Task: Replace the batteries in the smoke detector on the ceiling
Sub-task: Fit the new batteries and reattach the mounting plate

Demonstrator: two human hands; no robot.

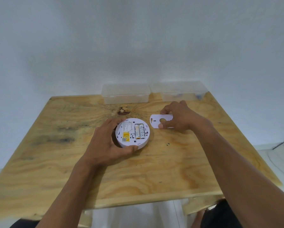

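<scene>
A round white smoke detector (132, 133) lies back-side up on the wooden table (138, 170), tilted a little. Two batteries (140, 131) sit side by side in its open compartment, beside a yellow label. My left hand (107, 142) grips the detector's left and lower rim with thumb and fingers. To its right, my right hand (179, 117) holds the flat white mounting plate (157, 121), which has a round hole, just above or on the table surface.
Two clear plastic lidded boxes stand at the table's far edge against the white wall: one (125, 93) at centre, one (182, 91) to the right holding small items. A dark knot (123, 111) marks the wood behind the detector.
</scene>
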